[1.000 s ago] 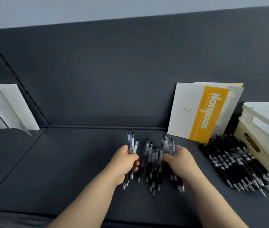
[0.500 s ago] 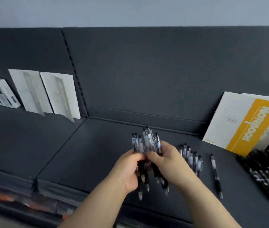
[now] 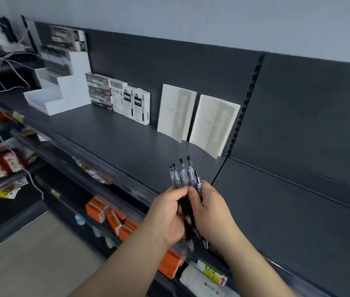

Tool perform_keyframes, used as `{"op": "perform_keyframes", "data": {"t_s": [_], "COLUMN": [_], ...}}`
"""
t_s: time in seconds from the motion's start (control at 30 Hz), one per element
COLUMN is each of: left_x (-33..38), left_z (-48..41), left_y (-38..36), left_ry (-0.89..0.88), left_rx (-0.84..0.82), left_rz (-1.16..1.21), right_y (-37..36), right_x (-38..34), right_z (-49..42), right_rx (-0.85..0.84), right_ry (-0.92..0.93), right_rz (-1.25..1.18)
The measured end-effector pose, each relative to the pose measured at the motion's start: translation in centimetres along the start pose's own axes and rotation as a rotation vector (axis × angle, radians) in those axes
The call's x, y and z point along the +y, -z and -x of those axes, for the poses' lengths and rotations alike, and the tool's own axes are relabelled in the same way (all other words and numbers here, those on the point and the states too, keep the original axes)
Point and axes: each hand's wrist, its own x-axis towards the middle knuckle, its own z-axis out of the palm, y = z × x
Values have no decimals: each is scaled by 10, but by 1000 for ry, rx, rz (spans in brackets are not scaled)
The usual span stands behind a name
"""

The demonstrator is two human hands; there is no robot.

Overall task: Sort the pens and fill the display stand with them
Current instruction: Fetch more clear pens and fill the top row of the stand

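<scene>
Pens [image 3: 183,174], a bundle with clicker ends up, sit above the front edge of the shelf [image 3: 127,142]. The left hand [image 3: 167,213] curls its fingers round the barrels and the right hand [image 3: 210,211] pinches them alongside. At the far left end stands the white stepped display stand [image 3: 62,93], its upper tiers holding dark rows too blurred to name. Small boxes [image 3: 131,103] stand just beside it.

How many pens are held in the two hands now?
5 pens show, their tops side by side above the fingers, gripped between the left hand and the right hand. Others may be hidden inside the bunch.
</scene>
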Motion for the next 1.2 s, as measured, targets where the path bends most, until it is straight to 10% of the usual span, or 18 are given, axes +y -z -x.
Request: {"op": "perform_keyframes", "data": {"t_s": [0.4, 0.67, 0.97, 1.2], "left_x": [140, 223, 332, 391], "left_z": [31, 6, -48, -73], "left_y": [131, 197, 252, 303], "left_ry": [-206, -292, -430, -447], "left_rx": [124, 340, 550, 584], "left_rz": [29, 38, -50, 97], "right_y": [-164, -257, -335, -399], "right_x": [-104, -148, -198, -224], "right_z": [-49, -119, -251, -297], "right_rx": [-136, -370, -646, -821], "right_ry": [280, 387, -99, -155], "right_rz": [306, -14, -803, -723]}}
